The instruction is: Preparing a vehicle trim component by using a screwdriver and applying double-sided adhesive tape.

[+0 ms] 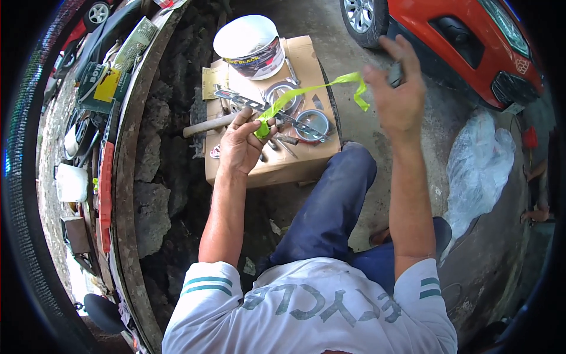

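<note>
Pinched in my left hand [242,138] is one end of a lime-green strip [295,94], thin and limp, bunched at the fingers. The strip rises rightward through the air, and its far end hangs down in a fold beside my right thumb. My right hand [401,94] is raised, thumb and fingers apart and slightly blurred. A small grey patch shows between them; I cannot tell whether it is a thing or background. Beneath my left hand lie a flat patterned metal bar [283,115] and a wooden handle [209,125], resting on a cardboard box [265,171].
A white bucket [247,41] stands at the box's back. Tape rolls [312,125] and hand tools lie on the box. Right are a red car [448,35] and crumpled clear plastic [480,168]. Broken concrete [150,218] and a crowded shelf edge [127,194] line the left.
</note>
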Tool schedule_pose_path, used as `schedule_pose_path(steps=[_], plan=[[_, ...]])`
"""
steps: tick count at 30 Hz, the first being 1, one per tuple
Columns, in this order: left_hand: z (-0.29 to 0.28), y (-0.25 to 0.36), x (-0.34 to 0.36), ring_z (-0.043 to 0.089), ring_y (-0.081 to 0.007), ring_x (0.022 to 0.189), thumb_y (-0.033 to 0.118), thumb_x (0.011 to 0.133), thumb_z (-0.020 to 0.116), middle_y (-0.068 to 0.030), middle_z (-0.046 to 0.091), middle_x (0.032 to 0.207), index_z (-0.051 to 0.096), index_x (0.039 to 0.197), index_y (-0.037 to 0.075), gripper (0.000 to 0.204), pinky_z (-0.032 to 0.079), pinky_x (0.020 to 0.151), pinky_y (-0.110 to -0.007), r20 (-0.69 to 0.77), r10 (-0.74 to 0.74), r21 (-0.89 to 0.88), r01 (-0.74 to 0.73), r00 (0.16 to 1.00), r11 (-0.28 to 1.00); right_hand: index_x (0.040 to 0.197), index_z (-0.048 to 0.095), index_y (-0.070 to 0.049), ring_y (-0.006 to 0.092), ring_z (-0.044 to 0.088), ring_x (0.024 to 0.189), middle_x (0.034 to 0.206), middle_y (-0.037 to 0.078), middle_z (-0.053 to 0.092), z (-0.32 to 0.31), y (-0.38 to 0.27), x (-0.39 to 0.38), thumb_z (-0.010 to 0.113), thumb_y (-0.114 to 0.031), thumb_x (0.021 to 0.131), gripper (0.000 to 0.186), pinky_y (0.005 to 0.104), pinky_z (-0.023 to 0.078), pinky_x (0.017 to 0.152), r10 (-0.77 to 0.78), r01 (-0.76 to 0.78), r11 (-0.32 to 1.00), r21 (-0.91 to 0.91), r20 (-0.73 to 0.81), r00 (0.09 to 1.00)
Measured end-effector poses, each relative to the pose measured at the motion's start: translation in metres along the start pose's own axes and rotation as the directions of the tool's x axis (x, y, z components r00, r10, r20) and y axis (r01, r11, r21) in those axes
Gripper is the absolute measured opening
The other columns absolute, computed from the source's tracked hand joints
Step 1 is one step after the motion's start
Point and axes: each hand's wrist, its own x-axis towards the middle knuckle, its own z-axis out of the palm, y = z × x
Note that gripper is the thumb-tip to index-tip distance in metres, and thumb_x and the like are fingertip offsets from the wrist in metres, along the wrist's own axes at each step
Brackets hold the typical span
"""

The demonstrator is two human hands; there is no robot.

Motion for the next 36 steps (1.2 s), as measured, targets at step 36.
schedule_pose_path(steps=[36], plan=[[0.085,-0.027,-0.014,0.068,-0.0283,0.084,-0.004,0.084,0.057,-0.018,0.064,0.091,0.056,0.092,-0.005,0.008,0.058,0.078,-0.037,0.14,0.029,0.214,-0.059,0.99,0.975,0.085,0.06,-0.003,0.0397,0.061,0.081,0.083,0.019,0.063,0.007,0.038,-0.055,0.062,-0.015,0.076,0.016,0.0482,0.048,0.071,0.253,-0.116,0.956,-0.269,0.557,0.791]])
